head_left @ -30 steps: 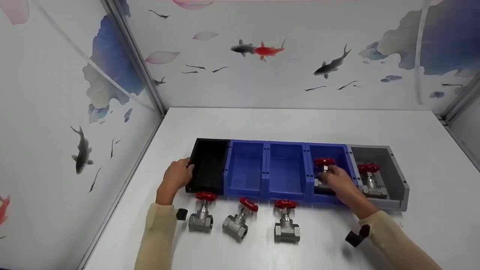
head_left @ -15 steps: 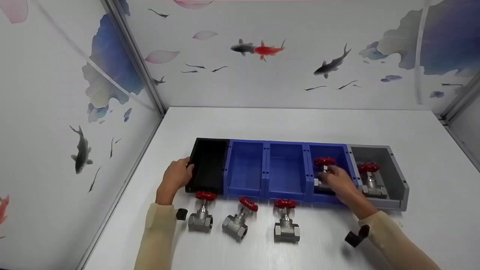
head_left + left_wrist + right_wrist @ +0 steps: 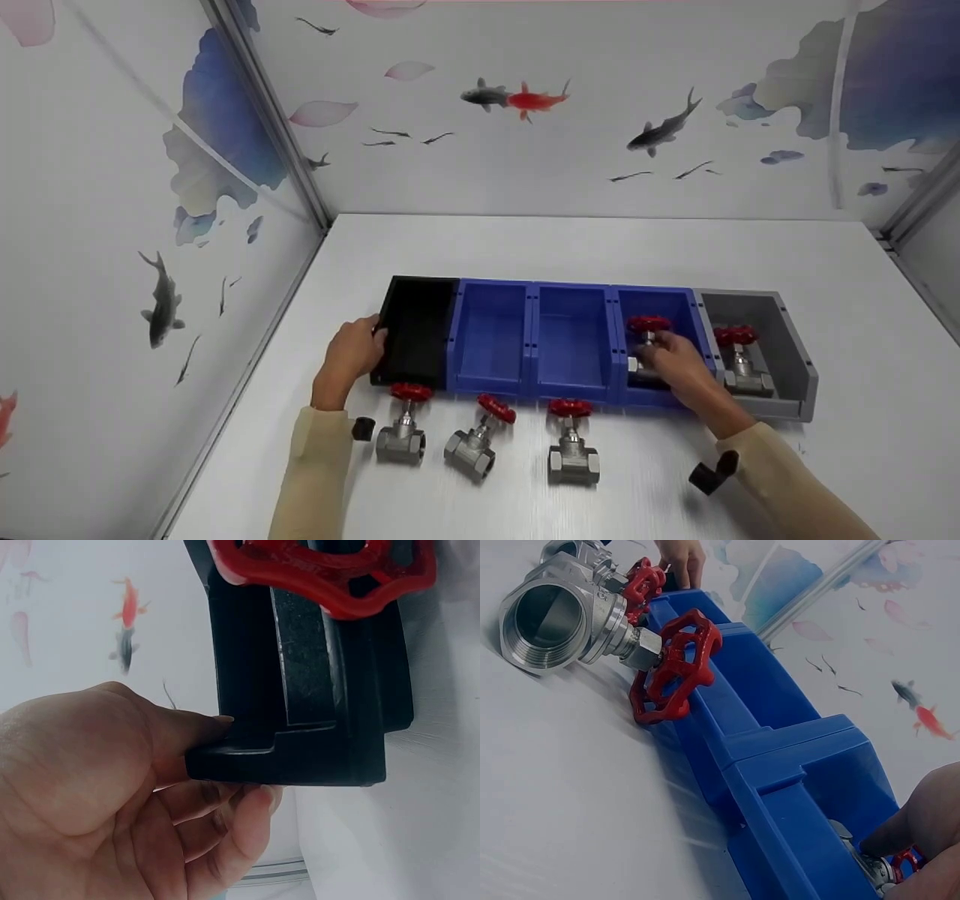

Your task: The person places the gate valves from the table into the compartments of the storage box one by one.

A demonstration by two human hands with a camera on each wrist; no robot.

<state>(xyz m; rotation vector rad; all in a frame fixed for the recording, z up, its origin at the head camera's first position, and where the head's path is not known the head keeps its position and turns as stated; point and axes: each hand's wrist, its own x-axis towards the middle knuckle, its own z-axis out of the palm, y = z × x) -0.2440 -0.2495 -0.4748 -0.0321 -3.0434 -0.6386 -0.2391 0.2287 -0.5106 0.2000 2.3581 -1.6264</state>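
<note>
My left hand (image 3: 355,349) pinches the left wall of the black bin (image 3: 285,765), thumb inside and fingers outside in the left wrist view. My right hand (image 3: 681,367) reaches into the rightmost blue bin (image 3: 699,330) and holds a metal valve (image 3: 639,367) by its body, below the red handwheel (image 3: 649,323). In the right wrist view the thumb and fingers (image 3: 889,834) close about that valve, which is partly hidden. Another red-wheeled valve (image 3: 742,367) lies in the grey bin (image 3: 806,375), just right of my right hand.
In front of the bin row lie three more valves: a left one (image 3: 402,442), a tilted middle one (image 3: 472,450) and a right one (image 3: 574,461). Two other blue bins (image 3: 491,330) stand between the black bin and the right hand. White walls with painted fish enclose the table (image 3: 600,251).
</note>
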